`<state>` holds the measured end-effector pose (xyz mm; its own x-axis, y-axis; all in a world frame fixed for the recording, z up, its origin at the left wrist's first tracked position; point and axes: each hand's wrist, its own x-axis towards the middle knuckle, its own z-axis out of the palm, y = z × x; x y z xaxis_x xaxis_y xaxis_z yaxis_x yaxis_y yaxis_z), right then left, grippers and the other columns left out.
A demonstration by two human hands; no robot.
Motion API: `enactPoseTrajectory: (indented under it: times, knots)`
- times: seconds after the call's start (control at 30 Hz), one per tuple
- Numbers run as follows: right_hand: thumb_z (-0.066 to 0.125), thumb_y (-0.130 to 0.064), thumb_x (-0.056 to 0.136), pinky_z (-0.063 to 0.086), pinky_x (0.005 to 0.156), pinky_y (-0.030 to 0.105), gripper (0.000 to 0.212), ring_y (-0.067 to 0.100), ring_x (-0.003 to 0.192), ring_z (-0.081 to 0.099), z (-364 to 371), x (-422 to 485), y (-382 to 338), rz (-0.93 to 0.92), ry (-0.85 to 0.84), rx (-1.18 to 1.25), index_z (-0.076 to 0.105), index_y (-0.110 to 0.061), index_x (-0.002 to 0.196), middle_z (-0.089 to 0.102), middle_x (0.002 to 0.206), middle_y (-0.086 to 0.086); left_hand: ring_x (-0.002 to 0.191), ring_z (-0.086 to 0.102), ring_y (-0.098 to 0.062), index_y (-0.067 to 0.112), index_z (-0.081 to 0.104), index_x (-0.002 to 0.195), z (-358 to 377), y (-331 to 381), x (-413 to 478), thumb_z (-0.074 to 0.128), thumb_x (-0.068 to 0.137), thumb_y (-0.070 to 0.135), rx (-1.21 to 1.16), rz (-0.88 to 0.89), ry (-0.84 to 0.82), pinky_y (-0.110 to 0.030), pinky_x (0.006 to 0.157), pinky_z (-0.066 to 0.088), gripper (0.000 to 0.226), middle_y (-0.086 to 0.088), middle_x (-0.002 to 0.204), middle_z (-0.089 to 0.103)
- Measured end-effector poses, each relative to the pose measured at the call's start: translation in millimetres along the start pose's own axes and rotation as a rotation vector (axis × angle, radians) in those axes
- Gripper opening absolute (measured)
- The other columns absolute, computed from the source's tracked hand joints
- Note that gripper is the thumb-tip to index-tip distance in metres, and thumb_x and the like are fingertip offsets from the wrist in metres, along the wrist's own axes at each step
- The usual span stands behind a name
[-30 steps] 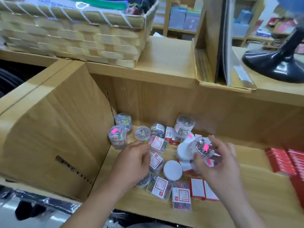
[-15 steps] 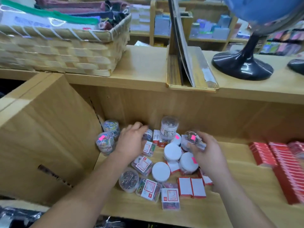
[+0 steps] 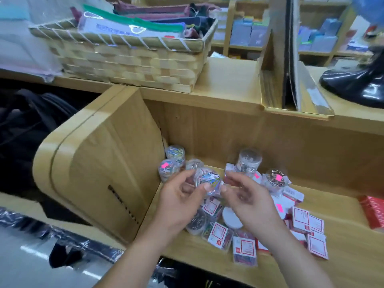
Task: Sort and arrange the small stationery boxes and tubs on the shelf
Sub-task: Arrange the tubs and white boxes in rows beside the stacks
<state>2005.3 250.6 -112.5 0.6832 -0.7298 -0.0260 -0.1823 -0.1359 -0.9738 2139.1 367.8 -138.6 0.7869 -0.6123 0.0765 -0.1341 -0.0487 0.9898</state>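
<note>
Clear round plastic tub of coloured paper clips (image 3: 207, 180) is mid-frame, held above the clutter on the wooden shelf (image 3: 353, 256). Left hand (image 3: 180, 202) fingers pinch its left side; right hand (image 3: 249, 202) thumb and fingers clasp its right edge. Likely light, stiff and slick. Lid may pop, so grip the wall, not the lid.

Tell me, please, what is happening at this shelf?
A person holds a clear clip tub between the left hand and the right hand, above the shelf. More tubs stand in the back left corner. Small boxes lie scattered under and beside the hands, not yet sorted.
</note>
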Motion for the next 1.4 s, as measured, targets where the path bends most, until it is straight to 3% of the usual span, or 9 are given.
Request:
enactPoseTrajectory:
  times: [0.17,0.33,0.57,0.77,0.9,1.0,1.13,1.27,1.4]
  knots:
    - [0.072,-0.023,0.086,0.062,0.074,0.031,0.031,0.022,0.085,0.076,30.6,-5.0,-17.9,0.160,-0.226,0.279,0.070,-0.014,0.115,0.078,0.090,0.005,0.106,0.070,-0.013,0.022,0.071,0.117,-36.4,8.1,-39.4,0.076,0.081,-0.012,-0.005,0.143,0.003,-0.023,0.091,0.056,0.049,-0.002,0.126,0.056]
    - [0.077,0.004,0.081,0.057,0.081,0.020,0.041,0.013,0.097,0.073,52.2,-7.7,-17.2,0.071,-0.272,0.238,0.068,-0.015,0.116,0.078,0.102,0.000,0.127,0.059,-0.007,0.030,0.057,0.136,-60.8,-3.4,-63.6,0.088,0.075,0.002,-0.013,0.060,0.044,-0.021,0.106,0.045,0.074,0.008,0.137,0.060]
    - [0.068,0.010,0.086,0.053,0.086,0.016,0.044,0.008,0.106,0.070,72.5,-13.4,-9.3,-0.051,-0.433,0.178,0.062,-0.013,0.122,0.075,0.114,-0.008,0.101,0.067,-0.010,0.056,0.061,0.119,-72.5,-12.1,-71.1,0.087,0.077,0.033,0.124,0.061,0.178,-0.031,0.083,0.057,0.054,0.019,0.116,0.066]
    - [0.068,-0.024,0.094,0.049,0.101,0.023,0.042,-0.008,0.117,0.058,70.8,1.2,3.1,-0.165,-0.406,-0.363,0.057,-0.038,0.133,0.059,0.128,-0.031,0.092,0.063,-0.005,0.034,0.057,0.128,-67.9,-51.9,-68.7,0.075,0.086,0.045,0.513,0.083,0.207,-0.031,0.079,0.055,0.047,0.015,0.109,0.057]
    - [0.068,-0.029,0.093,0.052,0.096,0.027,0.027,-0.002,0.107,0.063,64.3,0.6,-3.0,-0.197,-0.239,-0.384,0.069,-0.032,0.120,0.068,0.115,-0.025,0.095,0.067,-0.019,0.019,0.050,0.136,-61.2,-61.3,-63.2,0.070,0.090,0.039,0.876,0.041,0.186,-0.032,0.077,0.055,0.053,0.002,0.112,0.061]
    - [0.069,-0.029,0.092,0.054,0.088,0.021,0.017,0.000,0.101,0.067,56.9,-9.1,-3.3,-0.170,-0.282,-0.356,0.069,-0.041,0.105,0.068,0.109,-0.033,0.086,0.067,-0.018,0.019,0.055,0.133,-64.3,-58.9,-69.3,0.073,0.088,0.026,0.896,0.089,0.216,-0.032,0.070,0.058,0.049,0.002,0.113,0.057]
    - [0.069,-0.032,0.092,0.043,0.094,0.013,0.021,-0.015,0.105,0.055,57.2,0.6,2.5,-0.242,-0.244,-0.523,0.070,-0.035,0.113,0.066,0.110,-0.031,0.119,0.057,-0.018,0.013,0.063,0.130,-66.2,-65.7,-75.4,0.058,0.089,0.004,0.853,0.363,0.055,-0.033,0.101,0.050,0.043,0.001,0.131,0.058]
    - [0.063,-0.046,0.092,0.045,0.088,0.024,0.035,0.006,0.112,0.056,63.6,21.1,-2.6,-0.273,-0.274,-0.809,0.064,-0.036,0.126,0.062,0.126,-0.018,0.152,0.027,-0.012,0.013,0.046,0.151,-59.3,-81.8,-68.8,0.045,0.091,0.008,0.891,0.287,0.016,-0.033,0.121,0.031,0.061,0.001,0.159,0.042]
    - [0.063,-0.047,0.091,0.050,0.092,0.031,0.036,0.012,0.113,0.060,61.9,25.8,-5.5,-0.262,-0.271,-0.798,0.065,-0.036,0.125,0.064,0.125,-0.016,0.154,0.011,-0.002,0.014,0.037,0.157,-60.1,-80.8,-60.1,0.039,0.103,0.024,0.826,0.237,0.006,-0.027,0.125,0.020,0.055,0.006,0.165,0.029]
